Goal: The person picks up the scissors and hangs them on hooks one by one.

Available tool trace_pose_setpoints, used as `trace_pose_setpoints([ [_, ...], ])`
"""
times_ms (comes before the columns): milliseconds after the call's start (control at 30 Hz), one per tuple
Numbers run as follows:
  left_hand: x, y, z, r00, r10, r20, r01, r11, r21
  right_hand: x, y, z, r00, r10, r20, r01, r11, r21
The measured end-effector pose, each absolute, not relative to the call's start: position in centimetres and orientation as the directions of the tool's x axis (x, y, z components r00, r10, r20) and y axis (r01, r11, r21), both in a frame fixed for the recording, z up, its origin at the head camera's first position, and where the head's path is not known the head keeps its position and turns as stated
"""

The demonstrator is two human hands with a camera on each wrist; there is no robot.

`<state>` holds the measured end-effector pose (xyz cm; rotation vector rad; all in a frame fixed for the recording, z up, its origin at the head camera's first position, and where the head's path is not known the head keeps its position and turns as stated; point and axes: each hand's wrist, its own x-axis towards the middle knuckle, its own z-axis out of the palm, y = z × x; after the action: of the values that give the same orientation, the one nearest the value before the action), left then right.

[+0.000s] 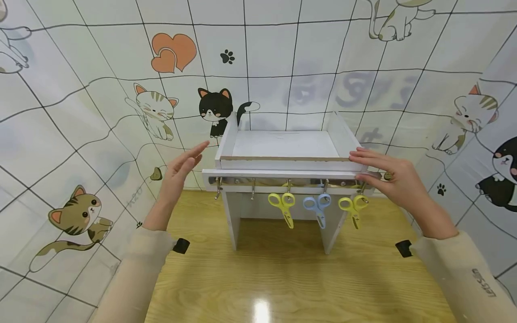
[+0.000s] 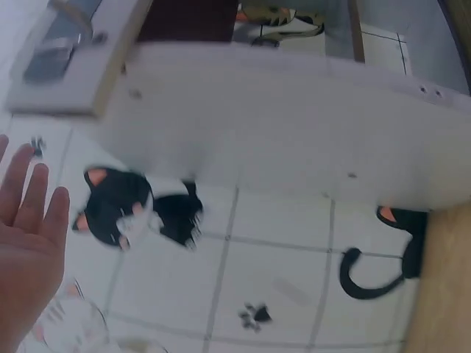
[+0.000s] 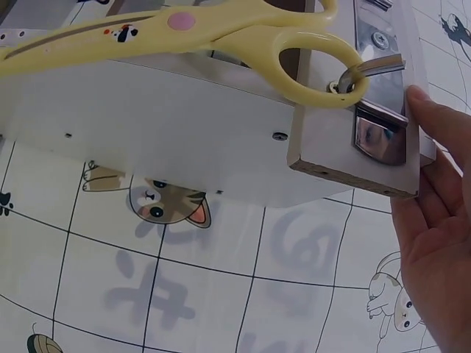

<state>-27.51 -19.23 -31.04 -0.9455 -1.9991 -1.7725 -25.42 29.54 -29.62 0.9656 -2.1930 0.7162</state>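
A small white rack [image 1: 282, 165] has a shallow tray on top and a metal hook strip [image 1: 266, 181] along its front board. Two yellow pairs of scissors [image 1: 284, 207] and one blue pair [image 1: 319, 207] hang from hooks by their handles. My right hand [image 1: 397, 177] holds the rack's right front corner, thumb by the hook board's end and fingers behind it; yellow scissors [image 3: 243, 37] hang close by in the right wrist view. Beyond the rack's left end, my left hand [image 1: 177, 172] is apart from it, fingers extended and holding nothing.
The rack stands on a wood-grain surface [image 1: 274, 278]. Two hooks [image 1: 252, 188] at the left carry nothing. A white cloth [image 1: 274, 54] with grid lines and cartoon cats surrounds the back and both sides. Black tabs [image 1: 181, 246] stick out by the sleeves.
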Motion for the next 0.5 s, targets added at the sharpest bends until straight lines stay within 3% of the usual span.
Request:
trace_pose_setpoints([
  [233, -28.6, -26.2, -36.4, -0.857, 0.151, 0.492, 0.457, -0.219, 0.862, -25.3, 29.4, -29.4, -0.529, -0.441, 0.725, -0.78, 0.59, -0.21],
  [500, -25.7, -32.1, -42.3, -0.962, 0.074, 0.262, 0.229, -0.302, 0.925, -25.2, 29.4, -29.6, -0.541, -0.433, 0.721, -0.78, 0.579, -0.237],
])
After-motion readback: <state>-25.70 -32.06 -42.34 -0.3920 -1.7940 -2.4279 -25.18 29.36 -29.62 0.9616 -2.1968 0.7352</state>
